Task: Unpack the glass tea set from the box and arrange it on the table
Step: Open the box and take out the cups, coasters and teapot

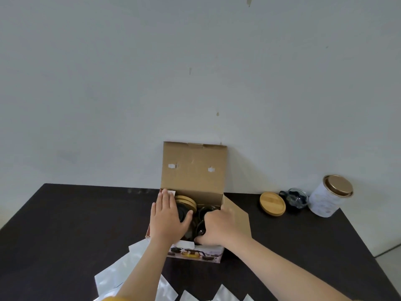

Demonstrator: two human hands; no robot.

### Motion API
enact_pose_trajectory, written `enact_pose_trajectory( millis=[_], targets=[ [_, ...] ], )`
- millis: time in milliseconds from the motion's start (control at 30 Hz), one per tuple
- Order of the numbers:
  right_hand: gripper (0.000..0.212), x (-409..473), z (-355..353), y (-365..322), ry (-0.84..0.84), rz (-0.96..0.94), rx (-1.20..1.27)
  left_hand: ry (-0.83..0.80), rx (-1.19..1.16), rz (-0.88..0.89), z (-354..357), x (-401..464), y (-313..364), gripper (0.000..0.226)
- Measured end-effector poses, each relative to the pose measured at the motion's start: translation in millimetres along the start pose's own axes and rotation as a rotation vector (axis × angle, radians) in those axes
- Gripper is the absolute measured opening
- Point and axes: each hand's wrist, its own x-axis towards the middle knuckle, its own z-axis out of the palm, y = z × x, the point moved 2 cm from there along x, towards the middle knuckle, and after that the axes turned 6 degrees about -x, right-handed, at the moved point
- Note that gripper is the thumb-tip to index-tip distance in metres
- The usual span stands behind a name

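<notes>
An open cardboard box stands against the wall on the dark table, its lid upright. Inside lie stacked round wooden coasters and dark glass pieces. My left hand rests flat with straight fingers over the box's left side. My right hand reaches into the box's right side, fingers curled round a glass piece that is mostly hidden. One wooden coaster and a small glass cup sit on the table to the right of the box.
A white tin with a gold lid stands at the far right near the wall. Several white plastic wrappers lie at the table's near edge, under my left forearm. The table's right edge slants close by.
</notes>
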Motion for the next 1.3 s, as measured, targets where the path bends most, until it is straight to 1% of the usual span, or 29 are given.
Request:
enact_pose_trajectory(
  millis=[33,133,233,300,367,433,500,567,633,667,767,900,1033,1300],
  targets=[
    [0.047,-1,-1,1,0.039,0.006,0.026,0.001,0.001,0.0,0,0,0,0.097],
    [0.06,-9,-11,8,0.18,0.029,0.085,0.001,-0.002,-0.001,0,0,1,0.098],
    [0.068,-18,-20,18,0.324,0.067,0.174,0.006,-0.009,-0.002,0,1,0,0.098],
    [0.073,-24,-23,29,0.396,0.124,0.369,0.014,-0.018,-0.002,1,1,0,0.098],
    [0.07,-30,-20,45,0.446,0.174,0.627,0.02,-0.015,0.002,1,1,0,0.097],
    [0.073,-38,-12,66,0.474,0.23,0.783,0.015,-0.008,0.004,1,1,-1,0.097],
    [0.074,-47,7,91,0.474,0.314,0.856,0.018,-0.013,0.003,1,1,-1,0.098],
    [0.063,-56,33,117,0.461,0.423,0.878,0.015,-0.01,0.006,1,1,-1,0.098],
    [0.054,-64,61,143,0.41,0.576,0.883,0.015,-0.004,0.014,1,2,-1,0.098],
    [0.055,-68,74,156,0.386,0.642,0.871,0.018,-0.003,0.016,1,2,-1,0.098],
    [0.068,-79,103,191,0.356,0.811,0.841,0.025,0.001,0.02,0,2,-1,0.098],
    [0.075,-88,116,223,0.36,1.004,0.821,0.023,0.019,0.013,2,2,0,0.092],
    [0.078,-85,118,241,0.352,1.072,0.841,0.019,0.013,0.013,2,2,0,0.088],
    [0.079,-54,103,264,0.326,1.082,0.902,0.022,0.019,0.011,2,3,0,0.093]
  ],
)
